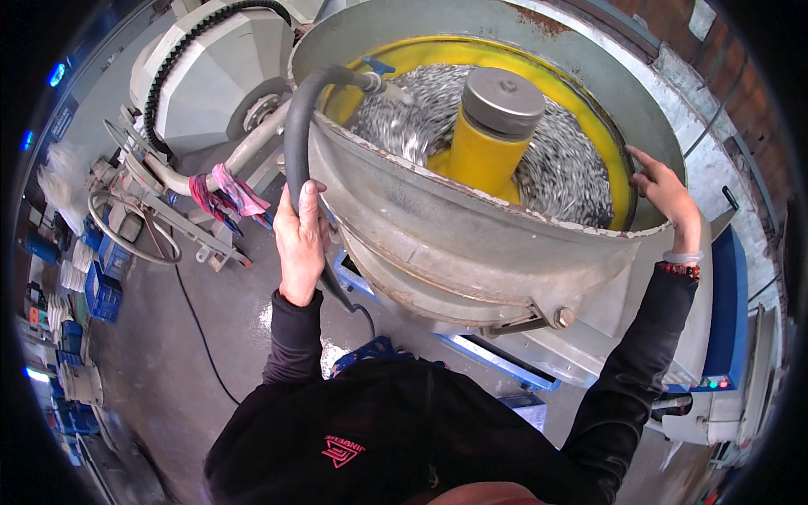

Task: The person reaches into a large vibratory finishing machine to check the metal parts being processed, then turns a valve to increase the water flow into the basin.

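Note:
My left hand (301, 240) is closed round a thick black hose (296, 135). The hose arches over the near left rim of a large round grey tub (438, 210). Its metal nozzle end, with a blue valve lever (379, 66), points down into the tub. Inside, small shiny metal pieces (564, 160) are blurred by motion around a yellow centre post (484, 156) with a grey metal cap (505, 97). My right hand (669, 198) reaches over the right rim, fingers apart, index finger stretched toward the yellow lining. It holds nothing; whether its fingertips touch the lining, I cannot tell.
A grey faceted drum machine (215, 80) stands at the far left, with pink cloths (227, 194) hung on its pipe. Blue crates (103, 290) line the left side. A black cable (198, 328) crosses the floor. On the right is a blue panel (728, 311) with small lights.

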`<state>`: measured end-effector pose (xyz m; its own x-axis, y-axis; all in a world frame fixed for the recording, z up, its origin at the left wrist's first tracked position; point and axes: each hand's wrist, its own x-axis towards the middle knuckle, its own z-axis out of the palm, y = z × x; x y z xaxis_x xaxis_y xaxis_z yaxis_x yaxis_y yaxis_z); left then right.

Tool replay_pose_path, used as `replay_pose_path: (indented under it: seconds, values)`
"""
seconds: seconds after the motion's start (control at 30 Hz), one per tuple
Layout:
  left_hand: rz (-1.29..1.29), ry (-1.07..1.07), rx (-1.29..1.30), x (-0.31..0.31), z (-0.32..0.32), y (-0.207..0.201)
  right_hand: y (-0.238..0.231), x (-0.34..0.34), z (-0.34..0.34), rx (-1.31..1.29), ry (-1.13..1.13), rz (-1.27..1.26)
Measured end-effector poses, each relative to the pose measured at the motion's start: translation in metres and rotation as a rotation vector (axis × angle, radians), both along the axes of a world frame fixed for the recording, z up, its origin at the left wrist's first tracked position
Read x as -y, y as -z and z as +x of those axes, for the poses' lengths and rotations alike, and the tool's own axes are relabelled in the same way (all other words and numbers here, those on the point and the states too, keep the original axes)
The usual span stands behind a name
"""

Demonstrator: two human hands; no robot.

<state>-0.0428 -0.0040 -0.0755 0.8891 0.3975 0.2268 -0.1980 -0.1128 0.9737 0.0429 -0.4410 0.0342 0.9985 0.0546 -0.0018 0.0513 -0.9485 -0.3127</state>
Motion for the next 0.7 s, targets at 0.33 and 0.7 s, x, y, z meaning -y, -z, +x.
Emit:
replay_pose_path:
  seconds: [0.33, 0.7]
  values:
    - [-0.003, -0.018, 0.021, 0.003, -0.001, -0.002, -0.004, -0.002, -0.003, -0.003, -0.058, 0.033]
    - [0.013, -0.033, 0.015, 0.005, 0.000, -0.001, -0.001, 0.001, -0.003, 0.002, -0.054, 0.042]
